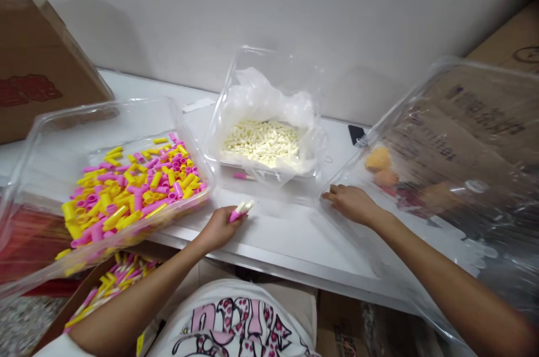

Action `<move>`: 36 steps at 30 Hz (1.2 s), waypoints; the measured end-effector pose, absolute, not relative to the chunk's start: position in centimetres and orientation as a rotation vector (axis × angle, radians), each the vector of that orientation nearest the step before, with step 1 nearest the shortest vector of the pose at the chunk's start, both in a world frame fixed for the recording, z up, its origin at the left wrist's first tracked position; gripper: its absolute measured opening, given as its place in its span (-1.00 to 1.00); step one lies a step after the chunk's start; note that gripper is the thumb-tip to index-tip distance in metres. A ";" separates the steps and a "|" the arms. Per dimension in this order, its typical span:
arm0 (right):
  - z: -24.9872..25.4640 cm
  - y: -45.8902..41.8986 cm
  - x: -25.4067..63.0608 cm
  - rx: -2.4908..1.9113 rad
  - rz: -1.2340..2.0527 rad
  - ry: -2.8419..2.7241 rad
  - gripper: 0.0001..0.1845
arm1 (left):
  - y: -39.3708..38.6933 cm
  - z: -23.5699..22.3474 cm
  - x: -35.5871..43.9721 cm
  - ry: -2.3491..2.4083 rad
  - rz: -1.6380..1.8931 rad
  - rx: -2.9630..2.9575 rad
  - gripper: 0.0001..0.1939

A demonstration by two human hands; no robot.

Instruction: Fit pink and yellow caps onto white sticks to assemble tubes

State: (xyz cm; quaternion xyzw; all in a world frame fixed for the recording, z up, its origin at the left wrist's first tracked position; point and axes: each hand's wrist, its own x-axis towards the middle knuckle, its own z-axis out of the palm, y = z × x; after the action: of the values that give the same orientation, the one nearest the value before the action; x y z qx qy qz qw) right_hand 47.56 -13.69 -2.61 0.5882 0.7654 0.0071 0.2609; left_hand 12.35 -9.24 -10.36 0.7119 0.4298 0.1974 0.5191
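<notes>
My left hand (222, 228) is closed around a few pink plastic tubes (236, 214) with cream-coloured sticks standing out of their ends. At the left corner of a large clear plastic bin (379, 267), the curled fingers of my right hand (348, 203) are on its edge. Between and beyond my hands, a clear container (214, 146) lined with a thin plastic bag holds many cream sticks (269, 142). A lone pink tube (242, 176) lies by its front. To the left, a tilted clear tub (168, 107) is filled with pink and yellow tubes (135, 188).
Below the white table (286, 245), a box of pink and yellow pieces (115, 278) stands at lower left. Cardboard boxes (37, 48) rise at the far left and behind the right bin. A small black piece (356, 133) lies near the wall.
</notes>
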 end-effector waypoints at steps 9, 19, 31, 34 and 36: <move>-2.6 -13.5 47.1 1.756 0.064 1.822 -0.71 | -9.2 -9.3 12.3 0.962 0.479 1.605 -0.65; 0.1 -14.4 48.0 2.029 0.005 1.860 -0.74 | -9.3 -7.7 12.2 0.943 0.485 1.391 -0.61; 3.3 -16.7 34.1 2.121 -0.877 2.778 -0.78 | -10.7 -3.7 12.8 0.692 0.366 1.469 -0.64; 2.6 -16.5 33.7 1.911 -0.834 2.911 -0.79 | -10.8 -3.0 12.4 0.652 0.387 1.490 -0.70; 2.4 -16.7 33.5 1.776 -0.731 3.004 -0.79 | -10.8 -2.7 12.1 0.629 0.384 1.532 -0.72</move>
State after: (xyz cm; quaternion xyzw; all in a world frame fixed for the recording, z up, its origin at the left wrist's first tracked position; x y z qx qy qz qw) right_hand 33.50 -16.65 2.43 0.4869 0.8236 -0.2005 -0.2104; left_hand 12.09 -10.83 -2.66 0.6769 0.2779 0.1695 0.6601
